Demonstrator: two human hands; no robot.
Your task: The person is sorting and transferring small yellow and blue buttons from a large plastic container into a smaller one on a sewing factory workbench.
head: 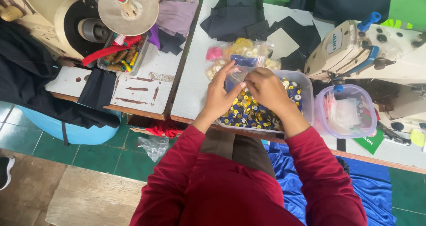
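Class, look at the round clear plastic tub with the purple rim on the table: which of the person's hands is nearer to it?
Right. The right hand is over the button-filled tray, next to the round clear plastic tub with the purple rim; the left hand lies farther away, beyond it.

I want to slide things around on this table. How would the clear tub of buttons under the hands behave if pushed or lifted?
The tub is heaped with small buttons, so it is probably heavy for its size. Its thin clear walls may flex if lifted by one edge. Loose buttons would likely shift and spill if it tips, and it sits near the table edge.
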